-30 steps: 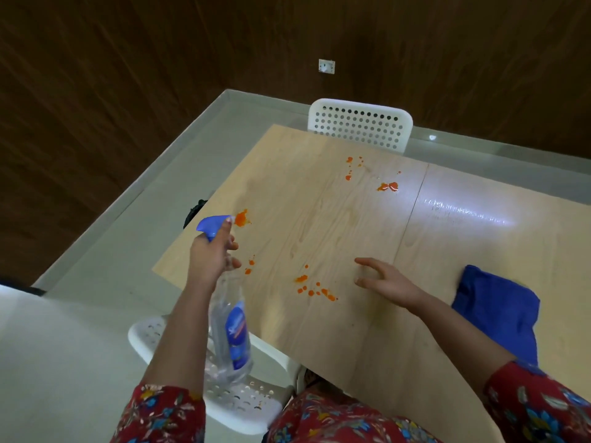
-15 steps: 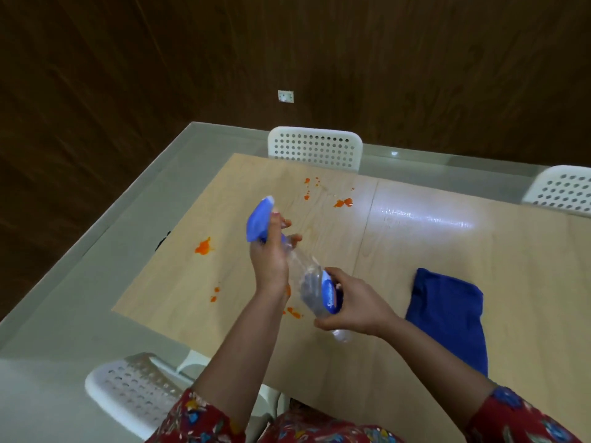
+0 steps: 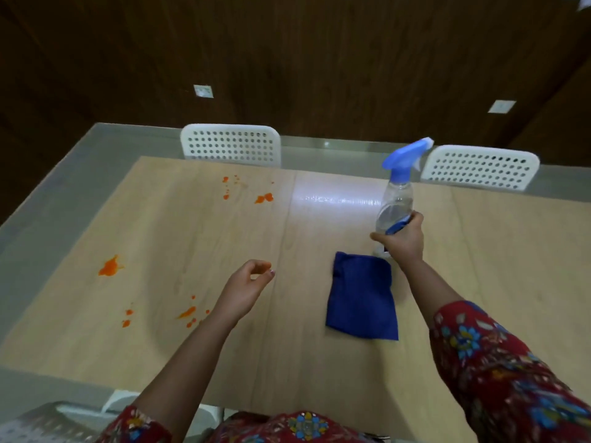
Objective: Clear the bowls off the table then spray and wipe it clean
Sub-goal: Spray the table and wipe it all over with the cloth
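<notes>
The right hand (image 3: 399, 241) holds the spray bottle (image 3: 395, 199) upright by its lower part. The bottle is at 1 o'clock from the blue cloth (image 3: 363, 298), which lies flat on the table (image 3: 287, 362). The left hand (image 3: 246, 289) holds nothing, and its fingers are softly bent. Orange spots (image 3: 110, 266) sit at 9 o'clock from it.

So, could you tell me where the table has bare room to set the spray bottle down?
The table right of the blue cloth and the right hand holding the spray bottle is bare. So is the strip between cloth and far orange spills. More spills crowd the left side.
</notes>
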